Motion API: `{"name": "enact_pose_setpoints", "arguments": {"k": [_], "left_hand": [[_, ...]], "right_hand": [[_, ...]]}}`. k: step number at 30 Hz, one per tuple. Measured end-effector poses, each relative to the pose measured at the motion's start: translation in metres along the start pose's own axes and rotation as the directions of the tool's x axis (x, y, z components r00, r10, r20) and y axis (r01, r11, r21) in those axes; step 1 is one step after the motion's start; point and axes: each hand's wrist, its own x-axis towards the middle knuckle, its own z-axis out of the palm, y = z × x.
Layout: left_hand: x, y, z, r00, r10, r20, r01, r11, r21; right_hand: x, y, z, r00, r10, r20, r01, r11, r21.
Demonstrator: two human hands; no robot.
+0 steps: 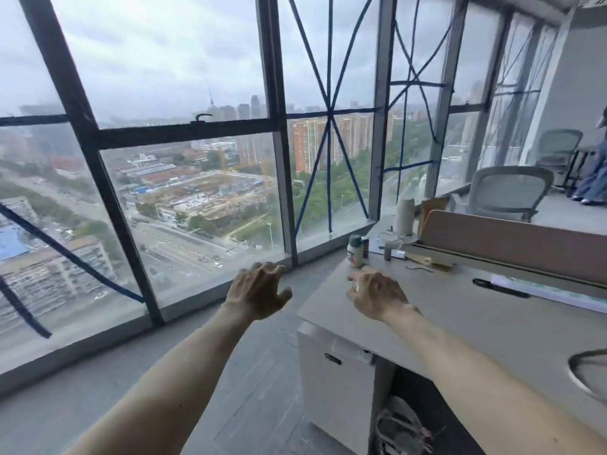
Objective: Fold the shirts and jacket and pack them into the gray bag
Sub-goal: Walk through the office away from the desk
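— Left hand (259, 292): out in front of me at arm's length, fingers spread and loosely bent, nothing in it. It hangs over the floor, between the window (184, 192) and the desk (460, 323). Right hand (377, 295): likewise released, over the near corner of the desk, gripping nothing I can make out.

— Head view, then. Where are the shirts, jacket and gray bag?

— Not identified. No shirts or jacket show. Two candidates for the bag: a dark loop (591, 372), cut off by the right edge, lying on the desk; and a gray bundle (402, 428) under the desk. I cannot tell what either one is.

— Heading and long axis of the garments?

— No entry possible, since none are visible.

— Step in hand, as you judge it?

— Locating the first garment; folding not begun. To do it well, I should probably look down and right, away from the glass. I should also pick a bare stretch of desk, apart from the bottle (355, 251) and the pen (501, 287). Each piece should be laid flat there before creasing. Both hands are free, which suits a two-handed pickup.
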Motion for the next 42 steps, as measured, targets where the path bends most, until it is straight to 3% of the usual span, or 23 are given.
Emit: {"name": "enact_pose_setpoints", "arguments": {"k": [10, 17, 25, 31, 36, 42], "left_hand": [[0.087, -0.186, 0.037, 0.997, -0.075, -0.002, 0.075, 0.994, 0.074], [0.219, -0.317, 0.062, 0.99, -0.124, 0.07, 0.113, 0.983, 0.144], [0.369, -0.442, 0.105, 0.981, -0.161, 0.111, 0.146, 0.981, 0.126], [0.52, -0.523, 0.166, 0.992, -0.059, 0.114, 0.043, 0.989, 0.143], [0.689, -0.578, 0.202, 0.988, 0.062, 0.142, -0.081, 0.988, 0.135], [0.88, -0.564, 0.255, 0.962, 0.218, 0.167, -0.232, 0.97, 0.069]], "right_hand": [[0.205, -0.116, 0.086, 0.984, -0.177, -0.023, 0.177, 0.984, -0.005], [0.399, -0.181, 0.144, 0.975, -0.223, -0.019, 0.224, 0.969, 0.104], [0.575, -0.218, 0.203, 0.966, -0.251, 0.059, 0.246, 0.966, 0.078], [0.728, -0.198, 0.262, 0.985, -0.142, 0.097, 0.139, 0.989, 0.04], [0.85, -0.159, 0.276, 0.998, 0.033, 0.051, -0.035, 0.999, 0.038], [0.926, -0.051, 0.281, 0.95, 0.311, -0.011, -0.31, 0.95, 0.022]]}}
